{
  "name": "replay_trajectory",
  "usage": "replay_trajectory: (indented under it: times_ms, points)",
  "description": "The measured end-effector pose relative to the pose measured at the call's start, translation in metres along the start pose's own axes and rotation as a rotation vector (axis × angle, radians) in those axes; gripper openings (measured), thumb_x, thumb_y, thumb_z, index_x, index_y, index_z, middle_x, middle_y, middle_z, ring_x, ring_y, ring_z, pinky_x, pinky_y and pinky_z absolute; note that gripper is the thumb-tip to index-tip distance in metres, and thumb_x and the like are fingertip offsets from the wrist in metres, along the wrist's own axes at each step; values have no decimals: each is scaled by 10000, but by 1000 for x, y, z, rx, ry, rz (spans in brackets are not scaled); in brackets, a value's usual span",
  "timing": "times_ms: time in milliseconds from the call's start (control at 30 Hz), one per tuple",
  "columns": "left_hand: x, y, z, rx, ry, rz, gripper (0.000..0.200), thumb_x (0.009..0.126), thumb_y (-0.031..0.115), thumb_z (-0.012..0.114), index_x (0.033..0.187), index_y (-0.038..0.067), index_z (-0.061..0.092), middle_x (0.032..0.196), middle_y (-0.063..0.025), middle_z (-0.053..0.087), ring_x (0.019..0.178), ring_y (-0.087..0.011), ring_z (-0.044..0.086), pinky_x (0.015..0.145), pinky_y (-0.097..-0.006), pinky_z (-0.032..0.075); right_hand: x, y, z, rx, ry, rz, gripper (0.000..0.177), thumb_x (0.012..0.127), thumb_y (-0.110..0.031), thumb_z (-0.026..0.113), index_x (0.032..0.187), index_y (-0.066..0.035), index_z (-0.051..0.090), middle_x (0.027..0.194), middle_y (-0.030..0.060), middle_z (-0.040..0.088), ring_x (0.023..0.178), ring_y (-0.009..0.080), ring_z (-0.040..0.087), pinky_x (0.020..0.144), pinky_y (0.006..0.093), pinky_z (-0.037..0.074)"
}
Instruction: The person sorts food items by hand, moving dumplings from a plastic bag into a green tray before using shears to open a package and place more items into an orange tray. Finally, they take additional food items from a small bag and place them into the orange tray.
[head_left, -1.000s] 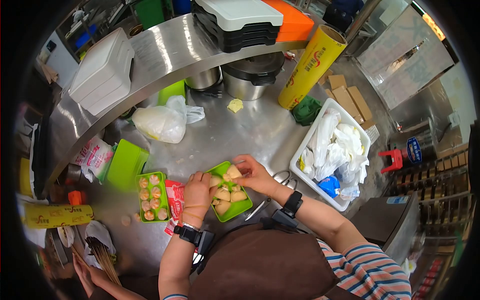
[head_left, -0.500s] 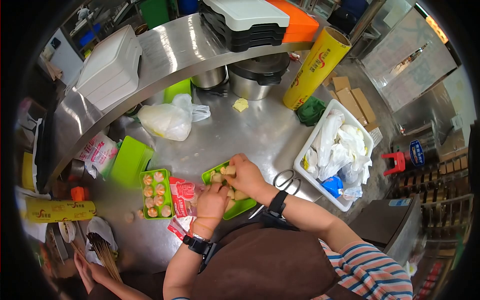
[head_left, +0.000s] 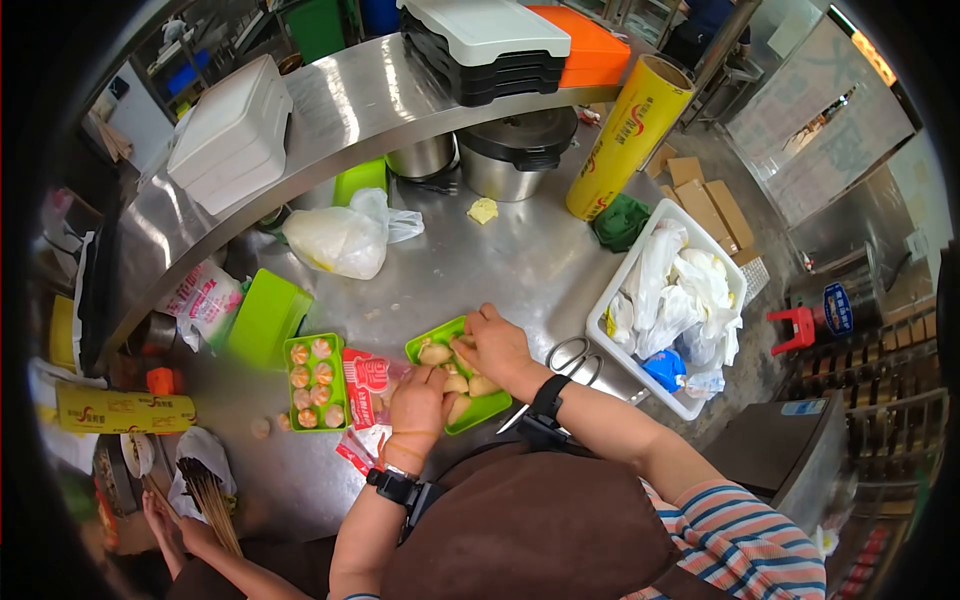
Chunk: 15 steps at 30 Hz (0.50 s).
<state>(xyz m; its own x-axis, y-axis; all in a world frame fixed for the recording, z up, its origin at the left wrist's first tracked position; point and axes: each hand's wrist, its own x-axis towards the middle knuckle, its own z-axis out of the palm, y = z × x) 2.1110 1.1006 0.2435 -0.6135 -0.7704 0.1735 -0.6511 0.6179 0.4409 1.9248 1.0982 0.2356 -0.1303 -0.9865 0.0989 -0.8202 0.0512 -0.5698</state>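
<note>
A green tray with pale yellow, roundish food pieces in it lies on the steel table under both my hands. My right hand reaches over the tray's far right side, its fingers closed on one of these pieces. At the near left side of the tray is my left hand, with curled fingers at the pieces; what they grip is hidden. Beside it lies a red and clear plastic packet, partly covered by the hand. Further left, a second green tray holds several orange-and-white balls.
Scissors lie right of my hands, near a white bin of plastic bags. A tied plastic bag, a lidded pot and a yellow film roll stand behind. Another person's hands hold skewers at lower left.
My right hand has lowered a pale yellow piece into the tray, and its fingers now sit among the pieces. My left hand has hardly moved. The view has shifted slightly.
</note>
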Motion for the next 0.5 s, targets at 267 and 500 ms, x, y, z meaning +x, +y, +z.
replay_trajectory:
  times_ms: [267,500]
  points:
    - [-6,6,5,38,-20,-122,320,713,217,757,964,72,621,928,-135,626,890,-350,613,761,-448,502,-37,24,-45,158,-161,-79,290,800,-230,717,1036,-96,613,1006,84,574,794,278,612,713,397,509]
    - [-14,6,2,-15,6,-134,338,733,198,742,1022,68,625,981,-139,626,889,-346,622,741,-437,527,-52,23,-30,-87,-236,-519,368,703,-91,706,1062,-109,628,1089,51,588,911,289,574,800,383,505]
